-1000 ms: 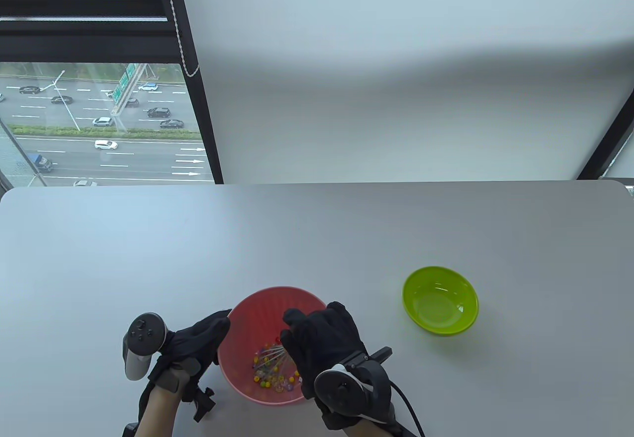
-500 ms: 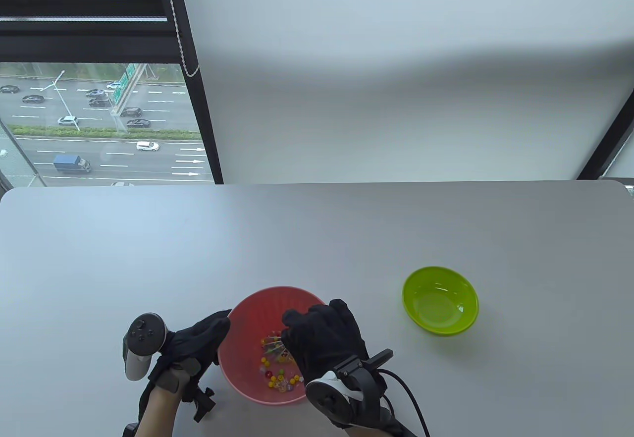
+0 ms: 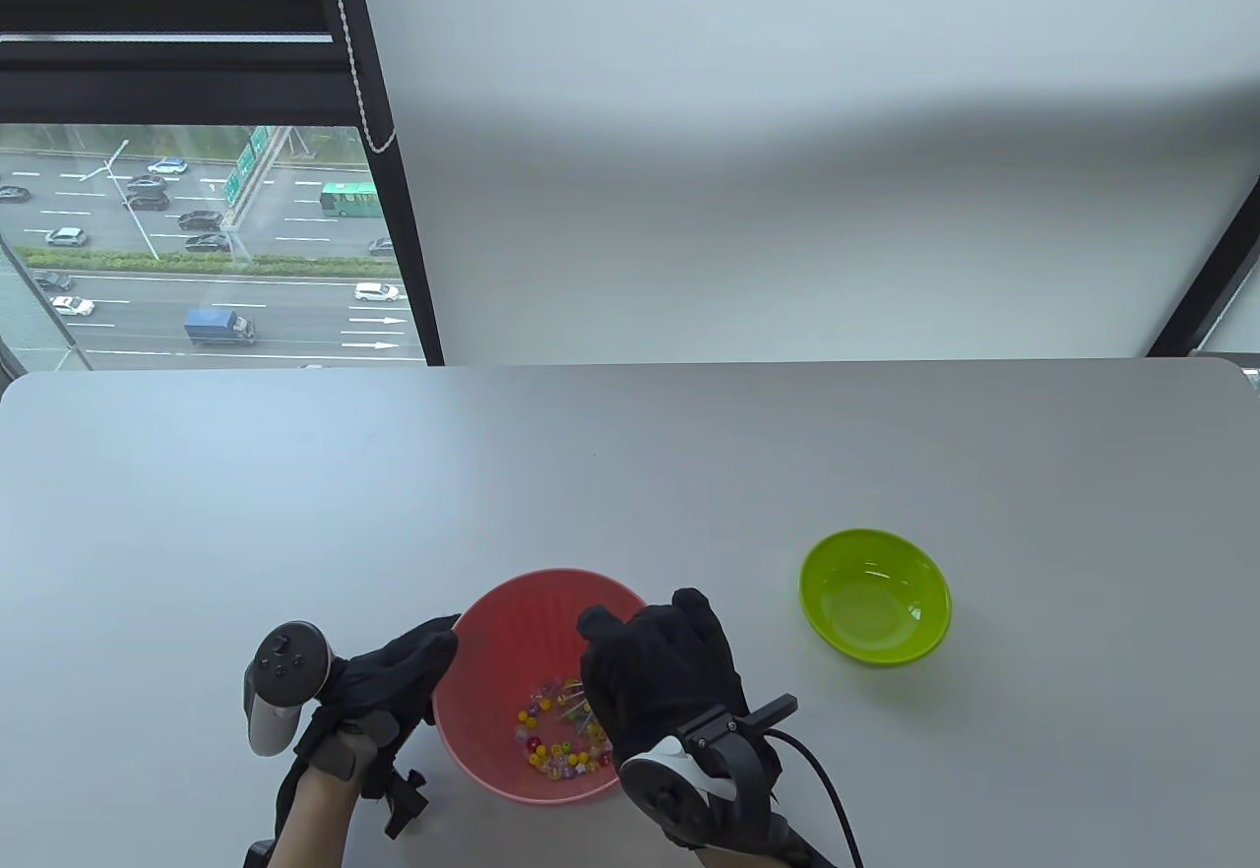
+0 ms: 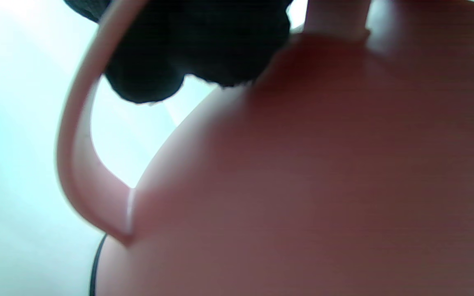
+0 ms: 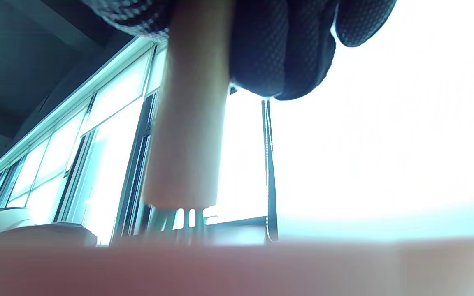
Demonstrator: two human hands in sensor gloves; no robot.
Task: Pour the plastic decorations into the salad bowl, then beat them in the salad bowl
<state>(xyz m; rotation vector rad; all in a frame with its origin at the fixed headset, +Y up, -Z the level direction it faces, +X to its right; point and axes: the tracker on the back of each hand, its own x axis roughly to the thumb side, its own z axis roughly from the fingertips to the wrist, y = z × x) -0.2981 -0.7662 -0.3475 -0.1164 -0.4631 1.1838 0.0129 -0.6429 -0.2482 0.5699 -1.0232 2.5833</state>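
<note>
Sitting right of pink bowl (image 3: 497, 627), well apart: green bowl (image 3: 875, 595).

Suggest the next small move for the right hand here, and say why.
Probably another stirring sweep of the whisk through the beads. The right hand grips its handle, wires down in the pink bowl, the left hand steadies the rim, and the green bowl already looks empty.

No text, brand or number can be read anywhere. The green road sign (image 3: 245, 165) over the highway (image 3: 197, 317), seen through the window (far left of the pink salad bowl (image 3: 492, 632)), carries markings too small to make out.
</note>
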